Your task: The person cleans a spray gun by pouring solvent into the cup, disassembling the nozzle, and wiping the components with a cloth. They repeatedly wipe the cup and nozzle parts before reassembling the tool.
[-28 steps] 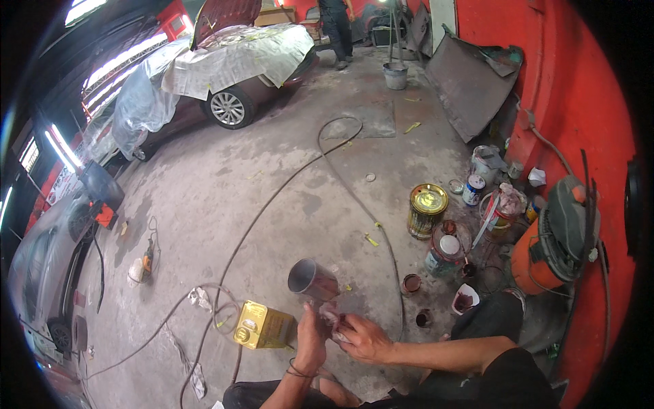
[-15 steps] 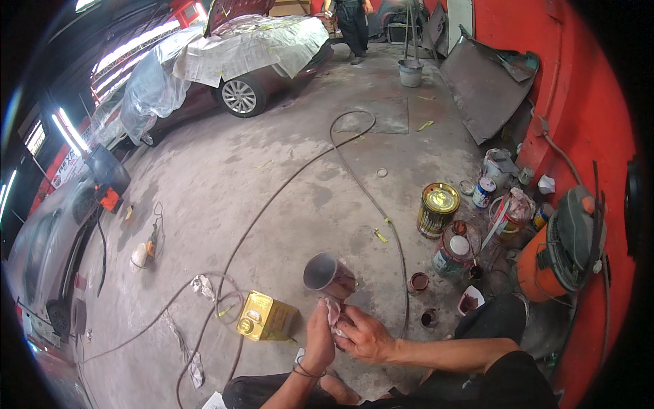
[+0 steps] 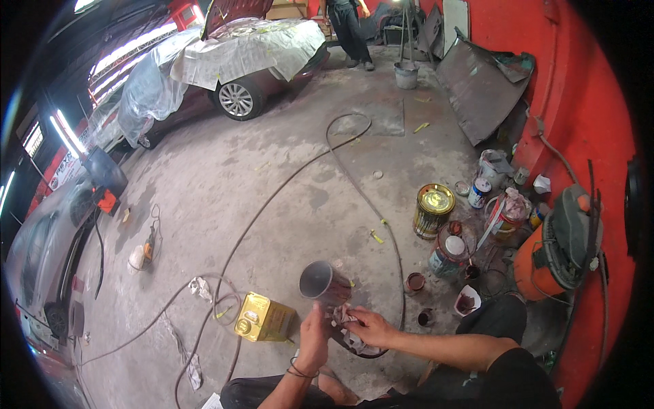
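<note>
A dark grey, round, open-mouthed cup (image 3: 325,281) is tilted in front of me, reddish stains on its side. My left hand (image 3: 313,339) is closed at its lower end; what lies inside that grip is mostly hidden. Crumpled pale cloth or paper with reddish stains, a rag (image 3: 340,316), bunches between the cup and my right hand (image 3: 370,328), which pinches it. To the left of my left hand stands a gold rectangular can (image 3: 276,322). Two small stained cups, one a reddish cup (image 3: 414,281), the other a dark cup (image 3: 426,317), stand right of my hands.
A long hose (image 3: 272,194) loops over the concrete floor. Paint cans, among them a gold round tin (image 3: 434,211), crowd the right side beside an orange drum-shaped machine (image 3: 535,269). A sheet-covered car (image 3: 238,51) and another person (image 3: 349,31) are at the back.
My right hand has moved slightly right and up, and the rag is spread wider between my hands. The person at the back has shifted their legs. The view has moved slightly.
</note>
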Demonstrator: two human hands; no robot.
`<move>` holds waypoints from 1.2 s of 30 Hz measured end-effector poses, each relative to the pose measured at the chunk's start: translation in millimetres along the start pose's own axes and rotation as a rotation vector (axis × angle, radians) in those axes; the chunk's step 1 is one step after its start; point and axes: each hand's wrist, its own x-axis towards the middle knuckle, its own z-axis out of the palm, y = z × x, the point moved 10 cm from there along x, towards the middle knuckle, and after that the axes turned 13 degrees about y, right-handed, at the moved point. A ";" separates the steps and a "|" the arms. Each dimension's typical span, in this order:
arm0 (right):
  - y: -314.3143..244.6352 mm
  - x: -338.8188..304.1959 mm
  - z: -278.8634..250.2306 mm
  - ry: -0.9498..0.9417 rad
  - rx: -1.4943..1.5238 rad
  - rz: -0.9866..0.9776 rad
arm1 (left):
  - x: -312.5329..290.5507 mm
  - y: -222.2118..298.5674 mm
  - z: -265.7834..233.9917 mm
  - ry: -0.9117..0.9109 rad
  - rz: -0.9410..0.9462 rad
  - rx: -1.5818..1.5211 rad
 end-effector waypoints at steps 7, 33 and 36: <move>-16.8 10.2 -27.2 0.036 0.003 -0.104 | -6.9 3.3 5.6 -0.008 -0.051 -0.068; -68.2 7.6 -17.6 0.263 -0.058 -0.187 | 9.7 -1.6 21.6 0.021 -0.091 -0.058; -81.8 -3.5 -5.2 0.240 -0.100 -0.287 | 20.1 -1.0 14.0 0.017 -0.088 -0.137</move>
